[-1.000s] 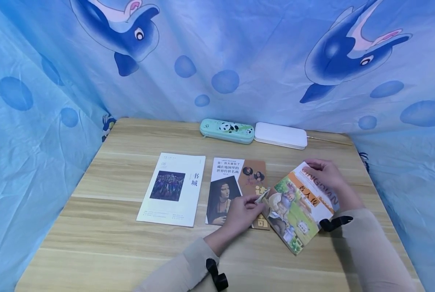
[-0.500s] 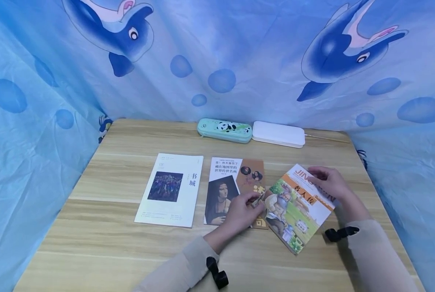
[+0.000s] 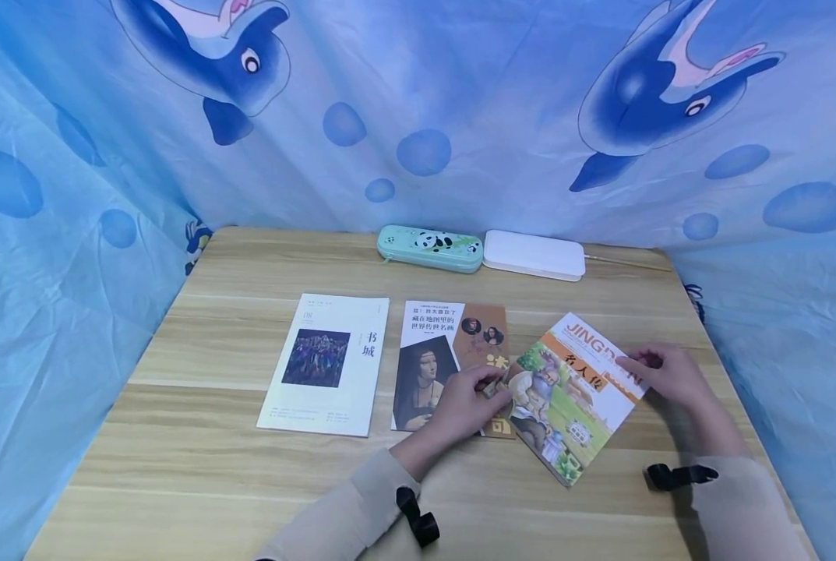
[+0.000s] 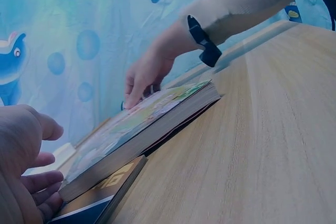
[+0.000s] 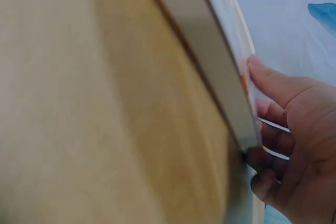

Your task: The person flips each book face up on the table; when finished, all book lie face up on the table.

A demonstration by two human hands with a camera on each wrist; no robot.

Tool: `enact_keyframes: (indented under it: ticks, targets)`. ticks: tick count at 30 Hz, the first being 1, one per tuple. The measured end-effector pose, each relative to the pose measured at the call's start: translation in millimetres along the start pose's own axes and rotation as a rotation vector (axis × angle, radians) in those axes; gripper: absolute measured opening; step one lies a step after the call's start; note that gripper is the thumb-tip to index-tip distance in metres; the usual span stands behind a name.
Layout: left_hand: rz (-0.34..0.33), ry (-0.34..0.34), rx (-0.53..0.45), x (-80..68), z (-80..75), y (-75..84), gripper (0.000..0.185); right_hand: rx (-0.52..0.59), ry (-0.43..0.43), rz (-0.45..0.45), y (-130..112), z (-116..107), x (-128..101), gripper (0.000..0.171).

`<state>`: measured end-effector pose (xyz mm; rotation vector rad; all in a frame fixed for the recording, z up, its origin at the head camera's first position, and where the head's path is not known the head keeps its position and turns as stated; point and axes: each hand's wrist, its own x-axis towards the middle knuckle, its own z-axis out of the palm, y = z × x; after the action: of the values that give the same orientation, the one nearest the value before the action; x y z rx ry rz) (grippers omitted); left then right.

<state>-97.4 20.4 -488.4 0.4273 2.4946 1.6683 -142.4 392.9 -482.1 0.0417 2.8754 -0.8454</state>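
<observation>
Hands' grip (image 3: 468, 400) (image 3: 666, 372) on opposite corners of tilted "JINGDIAN" book (image 3: 572, 393), beside 书城 booklet (image 3: 326, 363).

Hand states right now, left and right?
Left hand: pinches the colourful book at its left corner.
Right hand: grips the book's right corner.

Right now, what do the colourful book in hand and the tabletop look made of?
Colourful book: paper pages under a printed, probably glossy card cover; the left wrist view shows a thick page block. Tabletop: pale wood-grain boards, matte; could be laminate, cannot tell.
</observation>
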Motion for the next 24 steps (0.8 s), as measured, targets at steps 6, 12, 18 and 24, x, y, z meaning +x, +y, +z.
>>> enact_keyframes:
  ticks: [6,12,18,24]
  targets:
    - [-0.016,-0.017,0.008,-0.5,-0.9,2.3,0.029,-0.077,0.071,0.032,3.6,1.8,-6.3,0.052]
    - [-0.025,-0.029,0.018,-0.8,-1.3,2.1,0.030,-0.011,0.088,0.043,3.3,4.1,-5.0,0.054]
    - [0.004,-0.068,0.064,-1.1,-0.4,3.2,0.031,0.049,0.131,0.103,-3.1,6.4,0.3,0.050]
    - [0.023,-0.161,0.079,-2.7,3.6,3.9,0.037,0.115,0.180,0.114,-14.7,10.1,7.7,0.058]
